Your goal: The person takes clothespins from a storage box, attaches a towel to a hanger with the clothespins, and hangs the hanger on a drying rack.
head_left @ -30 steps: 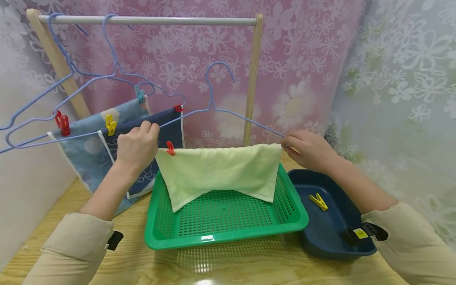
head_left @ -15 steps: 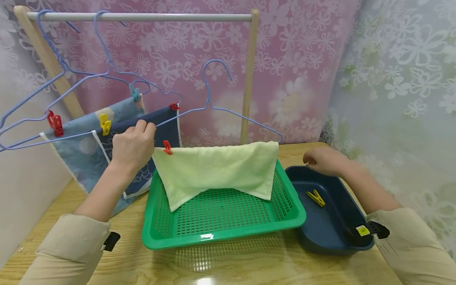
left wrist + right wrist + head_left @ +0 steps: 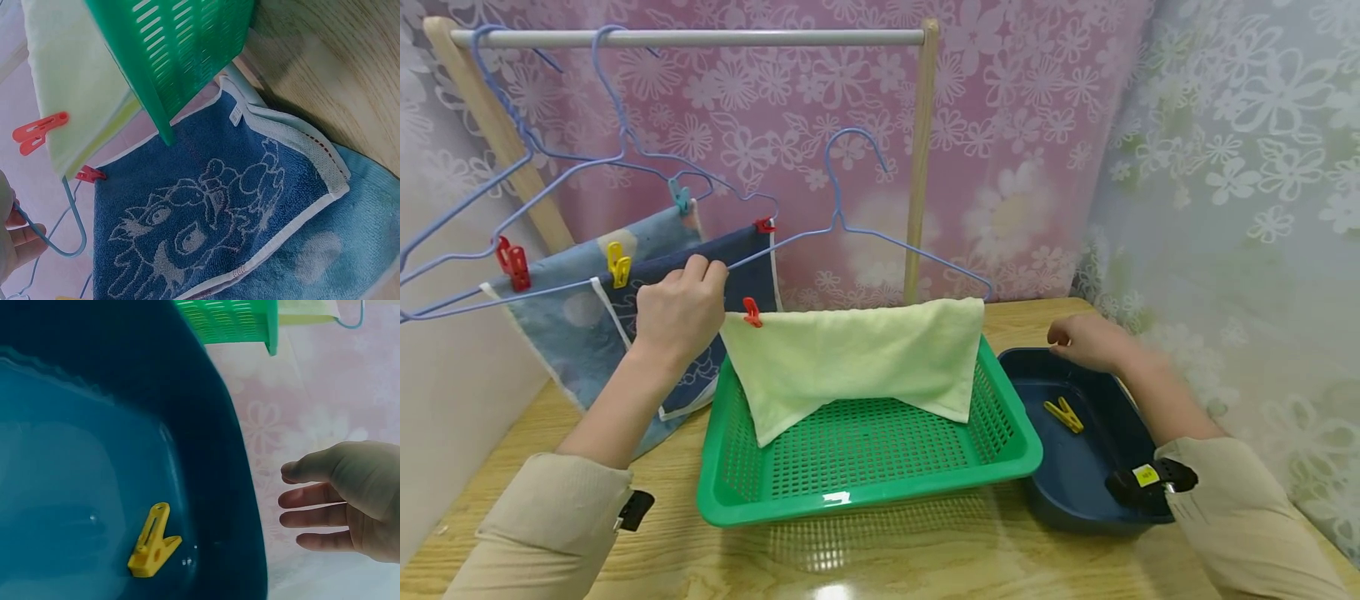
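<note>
In the head view my left hand (image 3: 679,312) grips the left arm of a blue wire hanger (image 3: 838,218). A pale yellow towel (image 3: 857,350) is draped over its lower bar, with a red clothespin (image 3: 752,312) on the towel's left end. That towel hangs above a green plastic basket (image 3: 872,502). My right hand (image 3: 1093,342) is over the back edge of a dark blue basin (image 3: 1037,508). Its fingers (image 3: 312,515) are slightly bent and hold nothing. A yellow clothespin (image 3: 152,540) lies on the basin floor.
At the left, two more hangers carry a light blue towel (image 3: 561,321) and a navy towel (image 3: 187,212), fixed with clothespins. They hang from a rack's metal rail (image 3: 692,38). A flowered curtain (image 3: 1030,125) stands behind the wooden table (image 3: 662,533).
My right hand has left the hanger's right end and moved right, over the basin. My left hand still grips the hanger. The view has shifted slightly.
</note>
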### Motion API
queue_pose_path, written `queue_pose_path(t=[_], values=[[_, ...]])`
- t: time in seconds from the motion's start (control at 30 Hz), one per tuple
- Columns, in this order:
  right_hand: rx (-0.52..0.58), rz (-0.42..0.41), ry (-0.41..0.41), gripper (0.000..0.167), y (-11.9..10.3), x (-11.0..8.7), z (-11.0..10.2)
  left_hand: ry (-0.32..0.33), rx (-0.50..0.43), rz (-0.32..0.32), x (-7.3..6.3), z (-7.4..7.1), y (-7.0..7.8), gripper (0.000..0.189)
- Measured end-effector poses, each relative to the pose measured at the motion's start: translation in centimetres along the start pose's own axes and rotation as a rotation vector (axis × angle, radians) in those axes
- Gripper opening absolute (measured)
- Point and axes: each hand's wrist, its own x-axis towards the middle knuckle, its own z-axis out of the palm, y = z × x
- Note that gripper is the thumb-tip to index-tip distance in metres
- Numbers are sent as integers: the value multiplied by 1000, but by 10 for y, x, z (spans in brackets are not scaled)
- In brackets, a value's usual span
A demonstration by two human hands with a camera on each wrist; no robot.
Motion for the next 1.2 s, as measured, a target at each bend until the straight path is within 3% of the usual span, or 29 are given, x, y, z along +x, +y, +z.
queue_pose_path(t=[0.47, 0.77, 1.0, 1.2], values=[[-75, 30, -58, 9, 13, 1, 22, 9, -4, 8, -1, 2, 0, 4], [-74, 28, -33, 7, 14, -5, 37, 4, -11, 9, -3, 1, 1, 5], [-46, 106, -142, 52, 1, -11, 37, -7, -3, 8, -3, 3, 2, 5], [30, 196, -285, 71, -6, -12, 39, -7, -2, 8, -4, 3, 2, 4]])
